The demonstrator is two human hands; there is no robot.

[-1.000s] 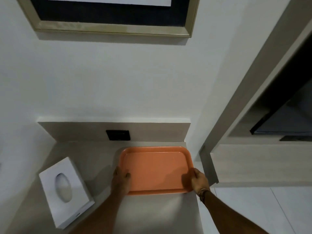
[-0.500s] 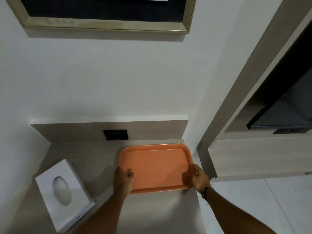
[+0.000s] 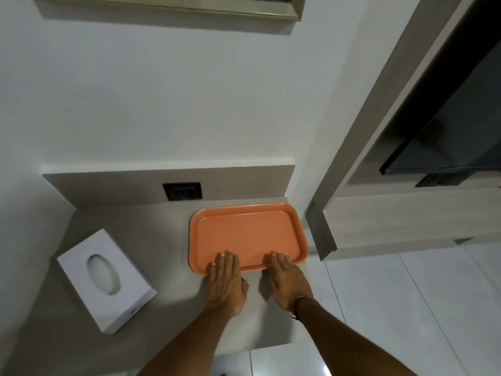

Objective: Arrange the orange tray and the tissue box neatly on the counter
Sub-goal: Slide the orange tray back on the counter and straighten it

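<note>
An orange tray (image 3: 248, 232) lies flat on the grey counter (image 3: 151, 240), at its back right corner. My left hand (image 3: 226, 280) and my right hand (image 3: 287, 279) rest palm down over the tray's near rim, fingers stretched onto its floor, gripping nothing. A white tissue box (image 3: 107, 280) with an oval opening lies to the left on the counter, turned at an angle and apart from the tray and both hands.
A black wall socket (image 3: 182, 191) sits in the low backsplash behind the tray. A wood-trimmed partition (image 3: 321, 234) ends the counter on the right, with a dark screen (image 3: 444, 156) beyond. A framed picture (image 3: 295, 8) hangs above. White floor tiles lie at the lower right.
Both hands let go of the tray's left and right sides and moved to its near edge, lying flat on it. The tray sits a little further toward the back right corner.
</note>
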